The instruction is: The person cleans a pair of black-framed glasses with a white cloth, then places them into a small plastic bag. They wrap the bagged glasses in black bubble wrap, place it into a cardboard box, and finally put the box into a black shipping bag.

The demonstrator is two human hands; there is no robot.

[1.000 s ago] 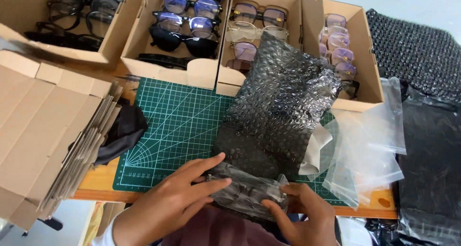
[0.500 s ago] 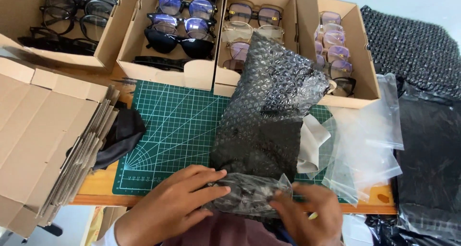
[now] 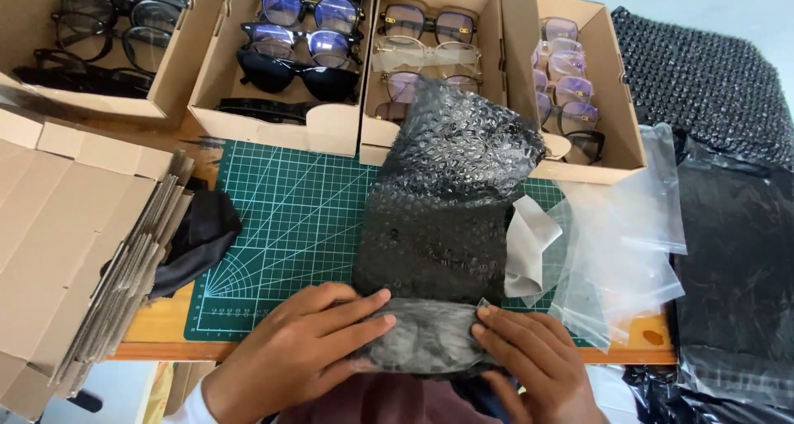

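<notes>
At nine o'clock I see a stack of flat, unfolded brown cardboard boxes, with a crumpled black cloth just beside it on the green gridded cutting mat. My left hand, at seven o'clock, lies flat, its fingers spread and pressing down on the rolled near end of the black bubble-wrap sheet. That sheet runs from the counter's near edge at six o'clock up toward twelve, its far end standing loose and unrolled. My right hand, at five o'clock, has its fingers curled over the other side of the roll, pinching it closed.

I judge the wrapping barely begun: only the first fold is made, and I cannot tell what lies inside it. Most of the sheet remains to roll.

Along the far side, from ten to one o'clock, sit open cardboard trays of eyeglasses. At three o'clock lie a grey wiping cloth, clear plastic bags and more black bubble-wrap sheets.
</notes>
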